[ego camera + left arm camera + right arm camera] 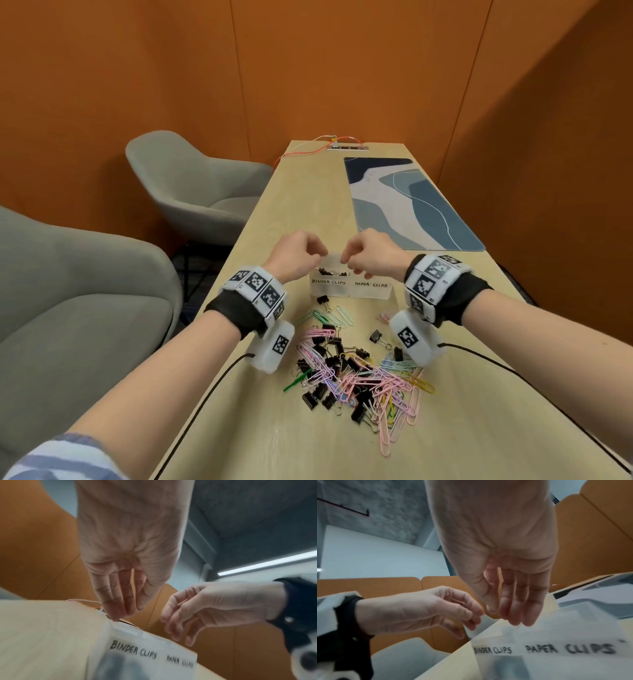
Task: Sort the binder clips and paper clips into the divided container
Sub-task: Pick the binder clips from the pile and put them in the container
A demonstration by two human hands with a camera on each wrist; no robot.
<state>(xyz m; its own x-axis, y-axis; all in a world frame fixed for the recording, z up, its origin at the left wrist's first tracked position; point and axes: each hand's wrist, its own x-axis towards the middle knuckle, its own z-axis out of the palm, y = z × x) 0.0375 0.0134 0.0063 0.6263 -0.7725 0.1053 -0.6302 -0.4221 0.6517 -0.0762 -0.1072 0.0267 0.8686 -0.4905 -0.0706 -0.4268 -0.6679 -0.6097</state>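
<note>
Two grey chairs [191, 185] left of the surface [301, 212], blue mat [407, 202] far right. Divided container [351, 289], translucent, marked BINDER CLIPS left and PAPER CLIPS right, sits mid-surface. Left hand [296, 251] and right hand [371, 253] hover over it, fingers slack, gripping nothing visible. Mixed clip pile [359, 373] lies nearer: black binder clips, pastel paper clips.

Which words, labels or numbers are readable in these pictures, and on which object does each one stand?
"BINDER CLIPS": handwritten on the left compartment of the divided container.
"PAPER CLIPS": handwritten on the right compartment.
Square black-and-white markers on the wristbands: patterns only; the tiny characters beside them are too small to read.
</note>
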